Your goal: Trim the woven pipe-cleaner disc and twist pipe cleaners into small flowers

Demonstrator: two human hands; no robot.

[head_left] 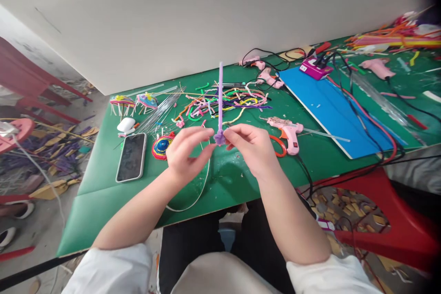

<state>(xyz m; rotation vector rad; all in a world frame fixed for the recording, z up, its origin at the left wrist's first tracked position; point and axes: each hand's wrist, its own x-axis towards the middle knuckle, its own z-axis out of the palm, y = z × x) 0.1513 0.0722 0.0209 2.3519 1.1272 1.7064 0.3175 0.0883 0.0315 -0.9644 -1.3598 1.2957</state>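
A light purple pipe cleaner (pixel 220 96) stands upright in front of me, with a small bunched, twisted knot (pixel 219 138) at its lower end. My right hand (pixel 251 147) is closed, its thumb and forefinger pinching the knot from the right. From the other side my left hand (pixel 188 150) curls round, thumb and forefinger tips at the knot's left edge. Just left of that hand lies a round coiled piece (pixel 161 146) in red, yellow and blue, partly hidden by the fingers. A pile of coloured pipe cleaners (pixel 237 99) is spread beyond my hands.
A pink glue gun (pixel 287 132) lies to the right, near a blue board (pixel 320 110) and a purple power strip (pixel 315 69) with cables. At left are a phone (pixel 131 157), a white earphone case (pixel 126 125) and two colourful fringed pieces (pixel 146 101). A white cable crosses the green table (pixel 99 183).
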